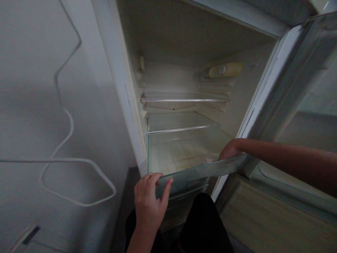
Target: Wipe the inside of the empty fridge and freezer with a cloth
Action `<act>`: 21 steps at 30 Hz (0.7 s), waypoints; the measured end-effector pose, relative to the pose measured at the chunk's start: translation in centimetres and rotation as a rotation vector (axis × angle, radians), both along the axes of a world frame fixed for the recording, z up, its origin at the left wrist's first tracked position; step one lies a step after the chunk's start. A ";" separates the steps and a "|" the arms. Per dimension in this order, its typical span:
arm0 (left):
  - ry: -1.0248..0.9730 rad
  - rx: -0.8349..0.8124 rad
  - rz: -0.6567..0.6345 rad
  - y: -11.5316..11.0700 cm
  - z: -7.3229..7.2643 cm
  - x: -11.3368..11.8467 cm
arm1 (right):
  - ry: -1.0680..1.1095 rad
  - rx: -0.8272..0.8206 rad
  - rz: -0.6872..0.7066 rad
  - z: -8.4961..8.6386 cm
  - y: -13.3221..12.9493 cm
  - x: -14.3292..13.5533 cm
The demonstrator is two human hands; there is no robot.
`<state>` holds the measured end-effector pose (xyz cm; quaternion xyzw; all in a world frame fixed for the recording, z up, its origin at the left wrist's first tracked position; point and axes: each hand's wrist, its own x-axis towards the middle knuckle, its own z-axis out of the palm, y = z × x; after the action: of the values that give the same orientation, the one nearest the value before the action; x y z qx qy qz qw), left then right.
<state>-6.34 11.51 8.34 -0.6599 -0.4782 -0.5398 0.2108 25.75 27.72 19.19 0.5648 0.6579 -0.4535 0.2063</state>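
A clear glass fridge shelf (184, 175) with a greenish front edge juts out of the open fridge at the bottom of its compartment. My left hand (150, 191) grips its front left corner, fingers over the top edge and thumb in front. At the right end, my right hand (231, 148) reaches down behind the front edge, its fingers bent and partly hidden. A small white cloth or tissue (209, 160) shows at those fingertips, pressed against the glass. Brownish stains mark the surface beneath.
Two more glass shelves, an upper shelf (184, 99) and a lower shelf (181, 123), sit further back. A yellowish lamp cover (223, 70) is on the right inner wall. The fridge door (297, 88) stands open rightward. A white cable (71, 123) hangs on the left wall.
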 end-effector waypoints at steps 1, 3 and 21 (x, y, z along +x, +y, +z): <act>0.001 -0.003 -0.001 0.0 0.0 0.0 | 0.033 -0.160 0.002 0.2 -0.2 -1.7; -0.002 -0.005 0.000 0.1 -0.1 0.0 | 0.142 -0.263 0.093 0.5 -0.6 -6.1; 0.028 0.018 0.004 0.2 -0.5 -0.4 | 0.293 1.152 0.827 -4.0 8.5 -24.2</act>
<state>-6.79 11.73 7.84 -0.6646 -0.4715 -0.5344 0.2245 1.60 36.21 15.14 0.2223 0.9731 0.0094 -0.0597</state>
